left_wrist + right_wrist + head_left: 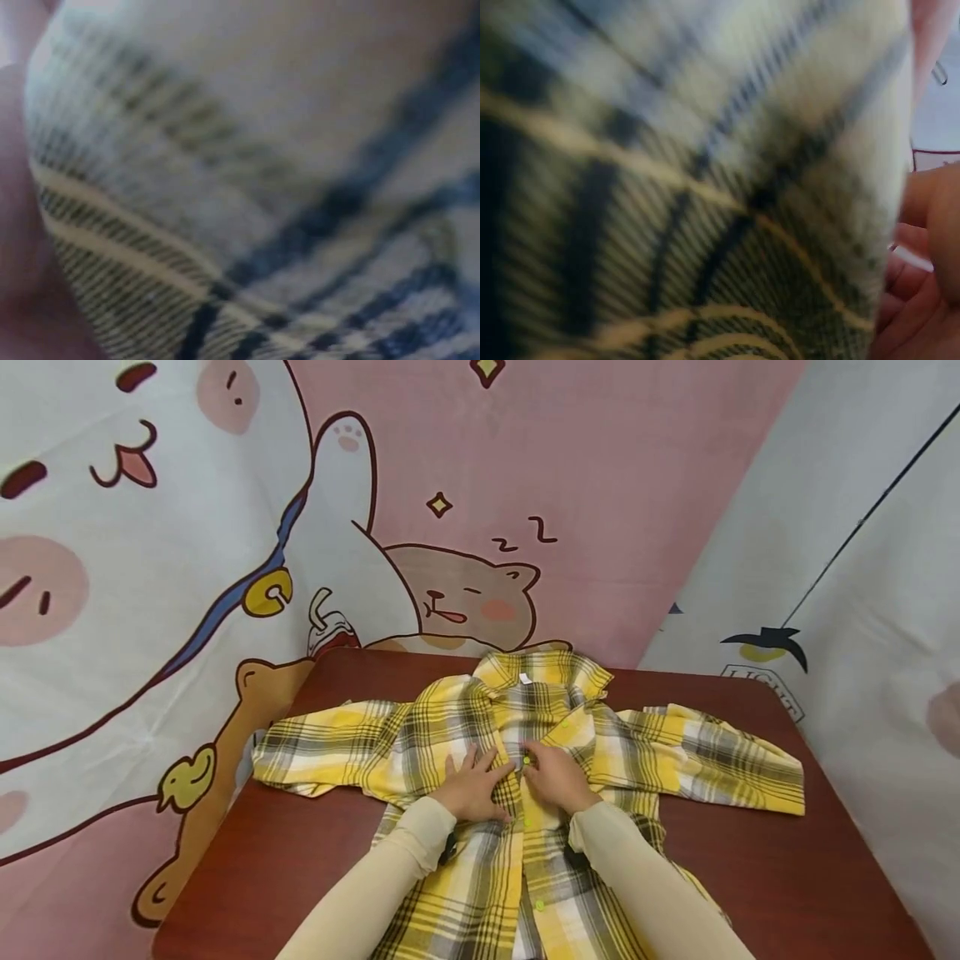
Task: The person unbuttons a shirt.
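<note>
A yellow, white and grey plaid shirt (pixel 450 727) lies front up, its collar at the far side and its sleeves spread to both sides. The front is partly open, with green buttons (pixel 540 906) along the right-hand edge. My left hand (pixel 472 787) rests on the left front panel with fingers spread. Beside it, my right hand (pixel 557 777) pinches the buttoned edge near a green button. Blurred plaid cloth (pixel 225 202) fills most of the left wrist view. In the right wrist view, cloth (pixel 705 187) hides much of the hand; some curled fingers (pixel 911 285) show at the right.
Under the shirt is a dark red-brown table (pixel 292 860), whose far edge meets a hanging cloth (pixel 600 485) printed with cartoon animals. More pale cloth (pixel 900 710) hangs along the right side.
</note>
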